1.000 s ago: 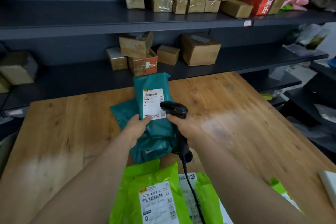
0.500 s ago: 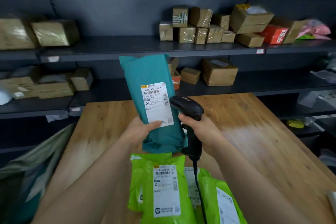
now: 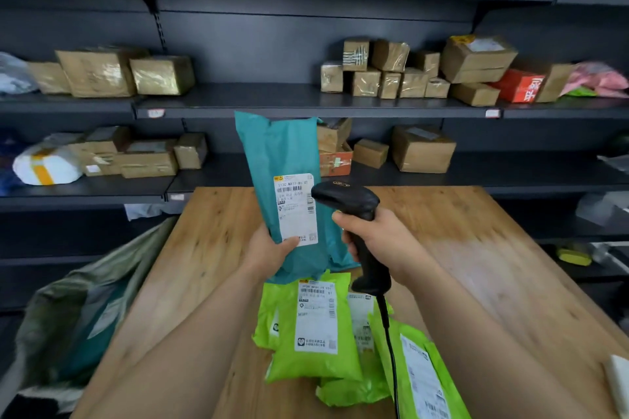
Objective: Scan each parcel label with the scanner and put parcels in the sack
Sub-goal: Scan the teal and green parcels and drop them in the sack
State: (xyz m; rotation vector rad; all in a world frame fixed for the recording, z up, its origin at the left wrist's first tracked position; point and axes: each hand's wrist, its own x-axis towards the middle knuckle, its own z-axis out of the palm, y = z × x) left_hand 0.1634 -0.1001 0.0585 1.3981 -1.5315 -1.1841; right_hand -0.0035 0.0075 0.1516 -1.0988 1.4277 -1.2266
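My left hand (image 3: 272, 250) grips a teal parcel (image 3: 282, 160) near its lower end and holds it upright above the wooden table (image 3: 459, 248). Its white label (image 3: 295, 209) faces me. My right hand (image 3: 377, 238) grips the handle of a black corded scanner (image 3: 347, 199), whose head sits just right of the label. Several lime green parcels (image 3: 313, 333) with white labels lie on the table below my hands. An open grey-green sack (image 3: 78, 309) hangs at the table's left edge with a teal parcel inside.
Dark shelves (image 3: 306, 102) behind the table carry several brown cardboard boxes (image 3: 422, 148) and a red box (image 3: 520, 85). A white object (image 3: 617, 381) lies at the table's right front edge.
My left hand has lifted the teal parcel off the table and stood it upright. The scanner has risen with it beside the label. The view has tilted up, and the sack has come into sight.
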